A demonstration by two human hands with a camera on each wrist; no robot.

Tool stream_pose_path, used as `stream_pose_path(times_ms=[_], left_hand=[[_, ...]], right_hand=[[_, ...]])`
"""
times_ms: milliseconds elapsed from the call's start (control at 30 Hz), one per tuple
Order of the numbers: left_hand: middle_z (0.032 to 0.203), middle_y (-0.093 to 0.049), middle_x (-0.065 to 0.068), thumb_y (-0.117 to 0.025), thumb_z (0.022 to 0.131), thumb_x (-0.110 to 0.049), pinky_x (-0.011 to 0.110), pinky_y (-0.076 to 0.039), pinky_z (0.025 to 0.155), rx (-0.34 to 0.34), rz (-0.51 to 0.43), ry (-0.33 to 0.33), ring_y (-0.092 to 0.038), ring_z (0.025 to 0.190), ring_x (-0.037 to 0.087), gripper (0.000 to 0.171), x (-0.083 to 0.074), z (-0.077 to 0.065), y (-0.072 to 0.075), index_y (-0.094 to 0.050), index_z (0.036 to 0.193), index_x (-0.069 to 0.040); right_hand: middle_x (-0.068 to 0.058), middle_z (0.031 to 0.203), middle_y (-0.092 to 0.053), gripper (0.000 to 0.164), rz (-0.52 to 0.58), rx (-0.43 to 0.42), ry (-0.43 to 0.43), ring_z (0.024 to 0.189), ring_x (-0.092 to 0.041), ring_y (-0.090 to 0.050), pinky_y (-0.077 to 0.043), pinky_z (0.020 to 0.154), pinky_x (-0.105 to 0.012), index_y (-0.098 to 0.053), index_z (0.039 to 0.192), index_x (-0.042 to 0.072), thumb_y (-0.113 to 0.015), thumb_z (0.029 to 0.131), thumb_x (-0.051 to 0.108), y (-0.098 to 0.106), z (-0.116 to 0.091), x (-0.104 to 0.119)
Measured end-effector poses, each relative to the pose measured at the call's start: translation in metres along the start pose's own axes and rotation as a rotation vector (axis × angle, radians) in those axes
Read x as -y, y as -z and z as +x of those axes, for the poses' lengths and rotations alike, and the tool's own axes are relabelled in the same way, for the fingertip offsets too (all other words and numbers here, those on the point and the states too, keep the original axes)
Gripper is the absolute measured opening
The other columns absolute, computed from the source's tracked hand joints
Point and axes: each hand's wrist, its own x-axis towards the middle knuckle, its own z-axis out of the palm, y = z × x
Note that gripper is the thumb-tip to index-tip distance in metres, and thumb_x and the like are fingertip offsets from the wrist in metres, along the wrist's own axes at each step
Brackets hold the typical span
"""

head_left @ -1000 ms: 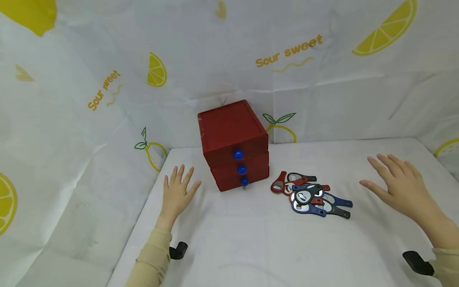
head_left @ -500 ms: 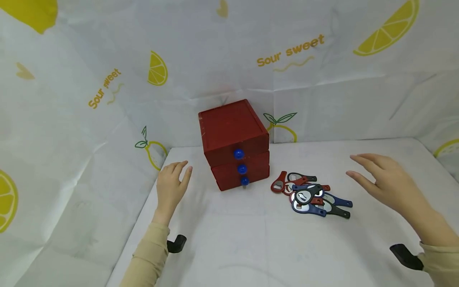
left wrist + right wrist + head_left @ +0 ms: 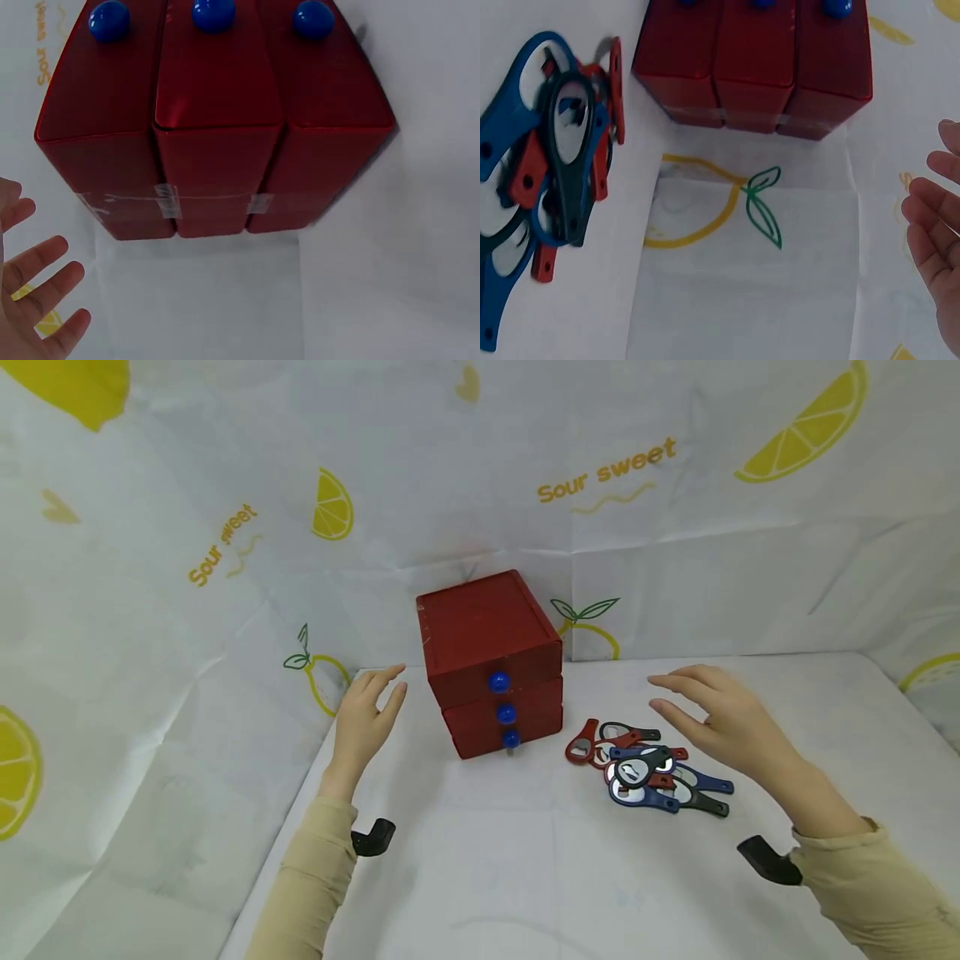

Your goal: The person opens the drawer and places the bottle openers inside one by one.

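A red three-drawer box point(image 3: 487, 627) stands at the back middle of the white table, its drawers closed, each with a round blue knob point(image 3: 499, 682). To its left, my left hand point(image 3: 360, 727) is raised with loosely bent fingers and holds nothing. My right hand point(image 3: 723, 718) hovers at the right, fingers slightly bent, its fingertips just above and behind a heap of bottle openers point(image 3: 637, 768) in red, blue and black. In the right wrist view the heap of openers point(image 3: 547, 150) lies at the left, apart from the hand's fingers point(image 3: 930, 225).
A white sheet point(image 3: 450, 510) printed with lemons and lettering hangs behind the table point(image 3: 510, 860) and along its left side. The heap lies right of the box, near its front corner. Black wrist mounts point(image 3: 768, 862) stick out from both sleeves.
My right hand has moved left, toward the openers, its spread fingers now bent. The left hand has moved slightly up toward the box, fingers also bent. Box and openers stay put.
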Motion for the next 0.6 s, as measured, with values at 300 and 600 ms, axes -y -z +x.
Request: stream_pose_path(times_ms=[300, 600], left_hand=[[0.128, -0.051, 0.011, -0.046, 0.097, -0.038, 0.051, -0.041, 0.095, 0.152, -0.107, 0.141, -0.049, 0.117, 0.029, 0.036, -0.006, 0.017, -0.010, -0.056, 0.129, -0.023], [0.141, -0.038, 0.013, -0.047, 0.097, -0.034, 0.053, -0.034, 0.103, 0.223, -0.247, 0.156, -0.041, 0.126, 0.031, 0.036, -0.003, 0.032, -0.022, -0.054, 0.131, -0.023]], right_hand=[[-0.005, 0.101, -0.064, 0.035, 0.175, -0.043, 0.158, 0.093, -0.017, -0.057, -0.045, 0.070, -0.017, -0.066, 0.111, 0.007, -0.059, 0.091, 0.034, -0.034, 0.034, 0.026], [0.000, 0.095, -0.061, 0.035, 0.303, 0.099, 0.106, 0.086, -0.013, -0.055, -0.047, 0.066, -0.027, -0.062, 0.119, 0.013, -0.067, 0.085, 0.017, -0.063, 0.061, 0.052]])
